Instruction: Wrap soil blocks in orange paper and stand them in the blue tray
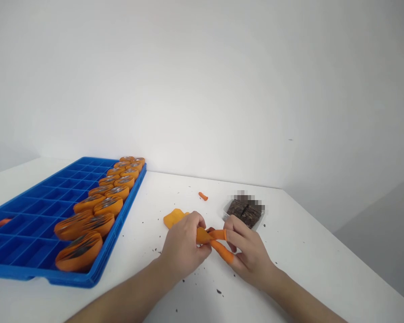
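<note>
My left hand (185, 246) is closed around a folded orange wrapper (203, 236), fingers above and thumb below. From the right, my right hand (249, 255) meets its edge with thumb and index finger, both covered by orange finger cots (222, 251). Those two fingertips pinch together at the wrapper; the other fingers curl behind. Something dark shows at the wrapper's opening, mostly hidden by my fingers. Just behind my left hand lie flat yellow-orange wrappers (174, 218). A clear tub (224, 214) of dark, layered flaky pieces (244, 211) stands beyond my right hand.
At left, a blue compartment tray (96, 273) holds several orange-wrapped bundles (108, 205) along its right side. A small orange piece (2, 222) lies in a left compartment. A loose finger cot (203, 196) and dark crumbs (218, 291) lie on the white table (309, 255), against a wall.
</note>
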The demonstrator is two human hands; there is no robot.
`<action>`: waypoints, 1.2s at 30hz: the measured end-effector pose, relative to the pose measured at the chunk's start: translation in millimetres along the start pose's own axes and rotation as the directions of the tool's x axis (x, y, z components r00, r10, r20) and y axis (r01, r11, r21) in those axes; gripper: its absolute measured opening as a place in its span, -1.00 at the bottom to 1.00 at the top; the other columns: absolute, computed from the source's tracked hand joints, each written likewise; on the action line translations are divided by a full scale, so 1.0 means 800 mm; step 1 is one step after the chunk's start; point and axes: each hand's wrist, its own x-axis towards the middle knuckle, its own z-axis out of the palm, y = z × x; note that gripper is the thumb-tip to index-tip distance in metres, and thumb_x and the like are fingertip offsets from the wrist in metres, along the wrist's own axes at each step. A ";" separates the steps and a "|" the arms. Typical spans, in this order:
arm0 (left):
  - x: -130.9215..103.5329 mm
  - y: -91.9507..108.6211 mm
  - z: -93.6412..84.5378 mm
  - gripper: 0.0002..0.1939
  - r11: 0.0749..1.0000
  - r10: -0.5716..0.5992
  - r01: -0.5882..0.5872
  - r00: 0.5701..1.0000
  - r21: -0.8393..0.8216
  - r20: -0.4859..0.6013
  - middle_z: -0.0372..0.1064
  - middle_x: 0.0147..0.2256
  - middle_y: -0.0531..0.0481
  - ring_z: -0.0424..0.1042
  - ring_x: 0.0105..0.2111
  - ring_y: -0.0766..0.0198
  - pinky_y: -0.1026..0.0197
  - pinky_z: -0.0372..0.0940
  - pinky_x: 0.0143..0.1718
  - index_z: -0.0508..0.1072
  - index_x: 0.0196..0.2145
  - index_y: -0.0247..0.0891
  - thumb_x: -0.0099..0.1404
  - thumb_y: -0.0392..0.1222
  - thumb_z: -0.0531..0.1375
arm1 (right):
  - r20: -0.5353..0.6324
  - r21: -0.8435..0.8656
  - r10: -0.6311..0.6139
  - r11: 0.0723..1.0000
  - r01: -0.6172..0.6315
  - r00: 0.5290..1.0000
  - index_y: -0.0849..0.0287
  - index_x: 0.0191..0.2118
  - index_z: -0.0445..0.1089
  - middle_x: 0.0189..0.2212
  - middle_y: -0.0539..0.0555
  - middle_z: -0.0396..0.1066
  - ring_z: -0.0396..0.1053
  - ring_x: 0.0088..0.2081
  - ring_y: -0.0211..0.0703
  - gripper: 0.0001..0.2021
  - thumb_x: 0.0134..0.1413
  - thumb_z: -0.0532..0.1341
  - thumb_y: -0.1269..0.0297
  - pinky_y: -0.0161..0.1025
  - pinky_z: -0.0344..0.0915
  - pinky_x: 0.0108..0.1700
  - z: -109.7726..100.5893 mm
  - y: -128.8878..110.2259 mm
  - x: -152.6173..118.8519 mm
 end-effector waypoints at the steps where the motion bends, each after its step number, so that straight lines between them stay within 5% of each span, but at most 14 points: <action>1: 0.000 0.001 0.000 -0.68 1.000 0.002 -0.002 1.000 0.002 -0.001 0.47 -0.28 0.09 0.40 -0.35 0.18 0.17 0.17 -0.38 0.27 -0.25 -0.12 0.15 -0.33 0.33 | -0.007 0.011 0.005 1.000 -0.005 1.000 0.09 -0.15 0.45 -0.39 -0.02 0.22 0.21 -0.43 -0.23 -0.93 0.46 0.25 0.34 -0.28 0.15 -0.46 0.000 0.000 -0.001; 8: -0.001 -0.003 0.002 -0.68 0.999 0.032 -0.034 0.997 -0.035 -0.065 0.42 -0.28 0.09 0.39 -0.35 0.20 0.19 0.18 -0.39 0.29 -0.25 -0.12 0.12 -0.39 0.30 | 0.028 0.067 0.191 0.979 -0.193 0.981 0.07 -0.06 0.40 -0.48 -0.11 0.18 0.16 -0.50 -0.22 -0.92 0.42 0.31 0.28 -0.25 0.14 -0.49 0.002 0.001 -0.001; 17: -0.002 0.003 0.001 -0.64 0.959 0.240 -0.256 0.961 -0.118 -0.134 0.40 -0.21 0.03 0.43 -0.28 0.16 0.14 0.30 -0.31 0.32 -0.18 -0.12 0.15 -0.30 0.38 | -0.084 0.158 0.092 0.984 -0.077 0.992 0.06 -0.24 0.38 -0.48 -0.08 0.13 0.15 -0.46 -0.20 -0.83 0.38 0.30 0.45 -0.22 0.12 -0.45 -0.001 0.005 -0.004; 26: 0.000 0.017 -0.039 -0.79 0.784 0.611 -0.621 0.777 -0.024 -0.151 0.47 -0.25 -0.01 0.47 -0.23 0.14 -0.06 0.33 -0.03 0.46 -0.13 -0.17 0.32 -0.40 0.24 | -0.123 0.152 0.060 0.988 -0.041 0.991 0.05 -0.24 0.39 -0.51 -0.10 0.11 0.14 -0.46 -0.20 -0.81 0.36 0.29 0.50 -0.22 0.12 -0.45 -0.001 0.005 0.000; 32: -0.005 0.026 -0.066 -0.83 0.759 0.651 -0.647 0.755 0.073 -0.080 0.54 -0.25 -0.03 0.53 -0.25 0.18 -0.01 0.38 -0.05 0.64 -0.09 -0.10 0.53 -0.28 0.23 | -0.141 0.128 0.042 0.992 -0.024 0.989 0.07 -0.27 0.40 -0.51 -0.09 0.12 0.14 -0.46 -0.20 -0.84 0.37 0.32 0.42 -0.21 0.12 -0.44 0.000 0.009 0.000; 36: -0.062 0.032 -0.089 -0.73 0.786 0.598 -0.563 0.797 0.256 -0.084 0.56 -0.19 -0.01 0.56 -0.22 0.18 -0.26 0.28 0.27 0.66 -0.07 0.08 0.53 -0.29 0.21 | -0.099 0.144 -0.004 0.989 0.019 0.995 0.07 -0.19 0.40 -0.52 -0.09 0.14 0.14 -0.47 -0.17 -0.94 0.38 0.26 0.36 -0.20 0.12 -0.44 -0.005 0.008 0.003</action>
